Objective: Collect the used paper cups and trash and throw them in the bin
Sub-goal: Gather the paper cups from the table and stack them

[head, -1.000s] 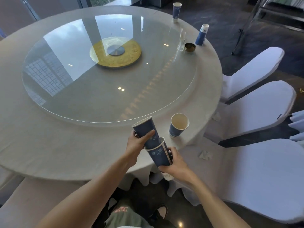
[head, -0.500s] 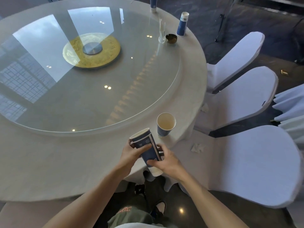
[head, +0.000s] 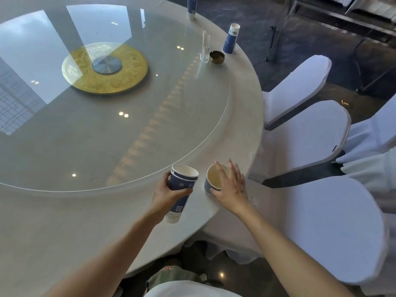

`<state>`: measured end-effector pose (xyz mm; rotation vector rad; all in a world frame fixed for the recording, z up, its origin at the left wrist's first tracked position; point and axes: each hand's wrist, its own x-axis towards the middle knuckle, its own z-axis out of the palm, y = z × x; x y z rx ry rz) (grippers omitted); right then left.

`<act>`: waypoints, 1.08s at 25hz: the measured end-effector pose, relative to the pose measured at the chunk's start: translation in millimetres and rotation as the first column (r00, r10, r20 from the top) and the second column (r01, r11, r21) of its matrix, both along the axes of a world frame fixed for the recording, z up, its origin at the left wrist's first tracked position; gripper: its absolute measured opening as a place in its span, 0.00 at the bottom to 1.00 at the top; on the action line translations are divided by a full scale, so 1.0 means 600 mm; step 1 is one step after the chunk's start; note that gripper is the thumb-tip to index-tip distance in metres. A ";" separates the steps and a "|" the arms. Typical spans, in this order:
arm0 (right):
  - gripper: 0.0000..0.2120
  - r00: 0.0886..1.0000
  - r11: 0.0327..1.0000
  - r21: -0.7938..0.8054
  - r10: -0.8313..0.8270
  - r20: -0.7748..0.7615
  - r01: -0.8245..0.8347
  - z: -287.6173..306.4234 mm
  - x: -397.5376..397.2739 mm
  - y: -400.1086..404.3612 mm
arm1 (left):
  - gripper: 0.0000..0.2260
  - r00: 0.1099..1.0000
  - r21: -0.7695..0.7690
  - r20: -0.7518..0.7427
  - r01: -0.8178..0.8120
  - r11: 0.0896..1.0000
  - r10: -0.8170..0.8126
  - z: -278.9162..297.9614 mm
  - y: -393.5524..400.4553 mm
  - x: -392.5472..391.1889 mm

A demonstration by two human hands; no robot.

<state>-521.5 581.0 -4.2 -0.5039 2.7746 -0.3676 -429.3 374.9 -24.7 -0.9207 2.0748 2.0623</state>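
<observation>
as left hand (head: 169,195) grips, cup stack (head: 181,190) seemingly tilts rim-forward.

A large round white-clothed table (head: 64,221) with a glass turntable (head: 107,125) reflecting windows stands on dark glossy flooring (head: 300,28), ringed by white-covered chairs (head: 310,133).

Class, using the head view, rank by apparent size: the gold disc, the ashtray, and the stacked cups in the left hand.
1. gold disc
2. stacked cups, though nearness enlarges them
3. ashtray
</observation>
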 end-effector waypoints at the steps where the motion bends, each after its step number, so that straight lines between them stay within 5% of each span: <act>1: 0.41 1.000 1.000 0.003 -0.018 0.007 0.018 -0.002 -0.005 -0.002 | 0.29 0.999 -0.016 0.001 0.034 0.999 -0.034 -0.001 -0.002 -0.004; 5: 0.40 0.977 0.975 -0.077 -0.205 0.056 0.209 0.010 -0.027 0.009 | 0.32 0.987 -0.114 0.029 0.159 0.981 -0.157 -0.005 -0.003 -0.027; 8: 0.41 0.924 0.911 -0.156 -0.377 0.065 0.382 0.032 -0.044 0.040 | 0.39 0.943 -0.287 0.087 0.333 0.898 -0.322 -0.005 0.016 -0.049; 12: 0.37 0.874 0.817 -0.335 -0.485 0.041 0.469 0.060 -0.061 0.097 | 0.42 0.867 -0.325 0.125 0.494 0.806 -0.481 -0.003 0.064 -0.070; 20: 0.38 0.873 0.731 -0.489 -0.462 0.157 0.475 0.083 -0.080 0.228 | 0.41 0.772 -0.439 0.170 0.615 0.655 -0.612 0.000 0.204 -0.121; 24: 0.36 0.859 0.650 -0.561 -0.402 0.318 0.512 0.071 -0.100 0.307 | 0.42 0.803 -0.435 0.208 0.587 0.682 -0.559 -0.002 0.286 -0.140; 27: 0.34 0.852 0.680 -0.541 -0.259 0.454 0.495 0.040 -0.114 0.369 | 0.42 0.830 -0.441 0.186 0.549 0.710 -0.526 -0.016 0.360 -0.143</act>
